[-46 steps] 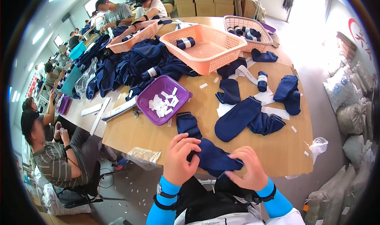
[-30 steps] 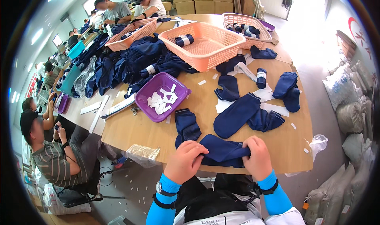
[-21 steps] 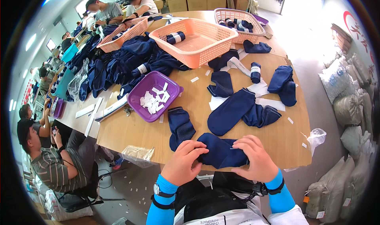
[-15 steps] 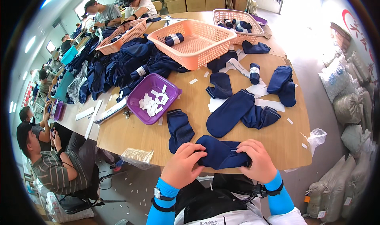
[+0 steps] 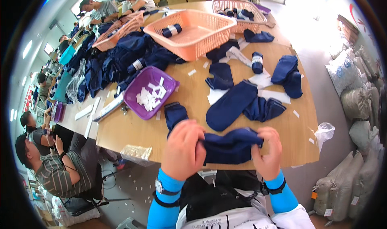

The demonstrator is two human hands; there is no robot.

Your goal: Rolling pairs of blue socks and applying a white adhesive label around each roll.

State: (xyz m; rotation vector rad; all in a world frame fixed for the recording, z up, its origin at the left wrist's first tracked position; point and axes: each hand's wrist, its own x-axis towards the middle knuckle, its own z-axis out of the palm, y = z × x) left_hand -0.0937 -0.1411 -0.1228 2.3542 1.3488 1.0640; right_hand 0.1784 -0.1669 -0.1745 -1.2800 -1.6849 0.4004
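- Left hand (image 5: 183, 148) and right hand (image 5: 268, 152) both pinch a navy sock (image 5: 229, 146) above the table (image 5: 133, 128) edge
- Step looks like straightening the sock
- Next calls for even tension

Navy sock (image 5: 230, 147) — bunched, held level
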